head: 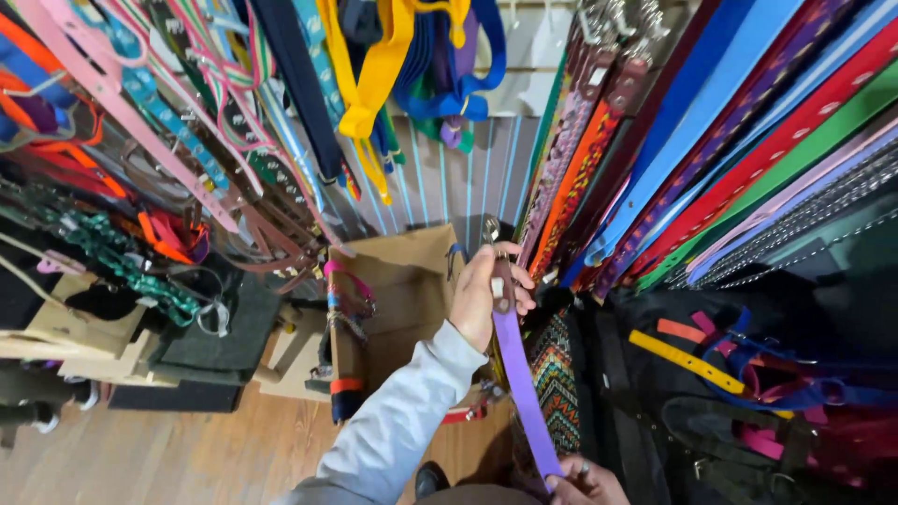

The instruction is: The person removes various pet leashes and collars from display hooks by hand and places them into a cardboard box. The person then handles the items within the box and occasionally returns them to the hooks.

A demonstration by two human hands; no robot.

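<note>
Holding a purple strap stretched between both hands, mid-inspection by the look of it. Left hand closed in a full grip round the brown buckle end, metal clasp poking above the fingers. Right hand pinching the lower tail, partly cut off by the frame. Smooth, flat, flexible webbing, hanging before an open cardboard box. Probably calls for firm tension and careful threading among crowded hanging belts, glossy, woven and chained.

An open brown cardboard box stands on the floor, below the hanging straps.
</note>
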